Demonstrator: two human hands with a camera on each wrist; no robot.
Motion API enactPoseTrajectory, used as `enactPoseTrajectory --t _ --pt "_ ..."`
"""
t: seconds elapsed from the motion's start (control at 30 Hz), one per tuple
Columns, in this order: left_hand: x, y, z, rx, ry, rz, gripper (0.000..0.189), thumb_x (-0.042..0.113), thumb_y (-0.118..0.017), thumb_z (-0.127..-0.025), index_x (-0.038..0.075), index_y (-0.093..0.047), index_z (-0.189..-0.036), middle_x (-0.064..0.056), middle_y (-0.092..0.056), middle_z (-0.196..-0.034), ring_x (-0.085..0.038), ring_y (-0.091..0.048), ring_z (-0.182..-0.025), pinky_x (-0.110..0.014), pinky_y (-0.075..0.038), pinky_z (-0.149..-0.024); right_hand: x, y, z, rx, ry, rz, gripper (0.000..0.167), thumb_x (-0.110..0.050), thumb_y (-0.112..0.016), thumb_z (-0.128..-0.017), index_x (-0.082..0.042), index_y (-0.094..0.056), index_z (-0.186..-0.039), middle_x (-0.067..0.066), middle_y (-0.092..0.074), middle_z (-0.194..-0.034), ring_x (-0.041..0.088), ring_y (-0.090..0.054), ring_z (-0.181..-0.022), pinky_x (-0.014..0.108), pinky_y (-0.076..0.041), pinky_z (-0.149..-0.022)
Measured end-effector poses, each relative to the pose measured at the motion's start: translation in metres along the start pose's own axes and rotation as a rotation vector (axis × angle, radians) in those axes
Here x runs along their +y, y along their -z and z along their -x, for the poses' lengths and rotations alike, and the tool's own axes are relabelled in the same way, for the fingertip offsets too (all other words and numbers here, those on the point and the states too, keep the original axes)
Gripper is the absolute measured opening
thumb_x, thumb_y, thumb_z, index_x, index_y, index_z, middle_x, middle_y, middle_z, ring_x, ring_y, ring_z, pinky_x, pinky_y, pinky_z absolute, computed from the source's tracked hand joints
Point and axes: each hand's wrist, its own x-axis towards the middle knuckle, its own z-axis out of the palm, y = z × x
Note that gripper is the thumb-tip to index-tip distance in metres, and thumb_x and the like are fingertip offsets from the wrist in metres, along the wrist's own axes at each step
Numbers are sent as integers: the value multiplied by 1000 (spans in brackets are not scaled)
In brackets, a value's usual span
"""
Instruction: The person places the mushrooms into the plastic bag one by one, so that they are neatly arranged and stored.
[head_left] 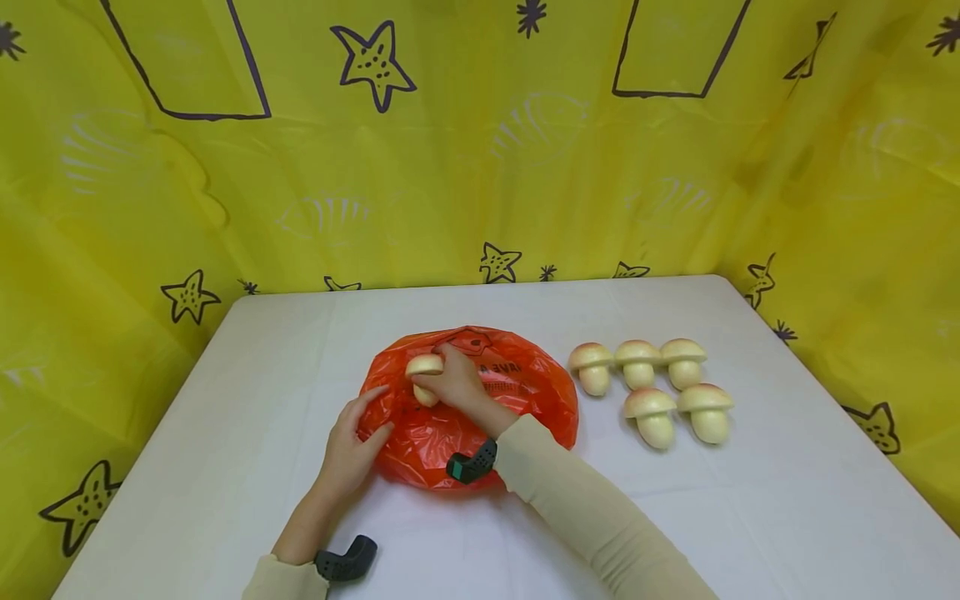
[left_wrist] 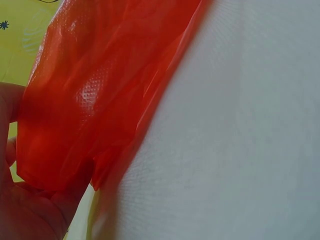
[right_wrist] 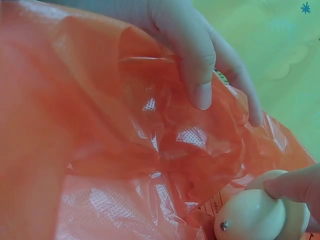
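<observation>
A toy mushroom (head_left: 426, 367) with a pale cap and stem is pinched between the thumb and fingers of my right hand (head_left: 457, 382), over the mouth of the red plastic bag (head_left: 442, 454). In the right wrist view the mushroom (right_wrist: 250, 215) shows its rounded stem end with a small dark mark. My left hand (head_left: 351, 446) holds the bag's left rim, thumb and fingers hooked over the edge. The left wrist view shows the bag (left_wrist: 95, 95) covering part of that hand. What lies deeper in the bag is hidden.
Several more toy mushrooms (head_left: 651, 415) lie in two rows on the white table (head_left: 750, 517), right of the bag. A yellow curtain (head_left: 450, 167) with drawn starfish hangs behind and along both sides of the table.
</observation>
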Motion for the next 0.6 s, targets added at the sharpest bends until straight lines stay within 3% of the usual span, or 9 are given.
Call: enactPoseTrajectory --t 0.4,0.6 --pt "1 0 1 -2 40 -3 46 5 -59 -85 10 -49 -130 -18 -45 -126 -35 -40 -118 -57 -34 -95 3 -4 -3 1 20 8 48 -25 -72 -79 -2 -52 -116 10 -58 -100 22 -56 -85 32 -51 -73" --pt "1 0 1 -5 36 0 46 5 -58 -85 10 -48 -130 -18 -45 -126 -35 -40 -117 -57 -34 -95 2 -3 -2 -2 5 35 57 -28 -72 -79 -1 -48 -123 13 -58 -109 26 -56 -93 35 -50 -77"
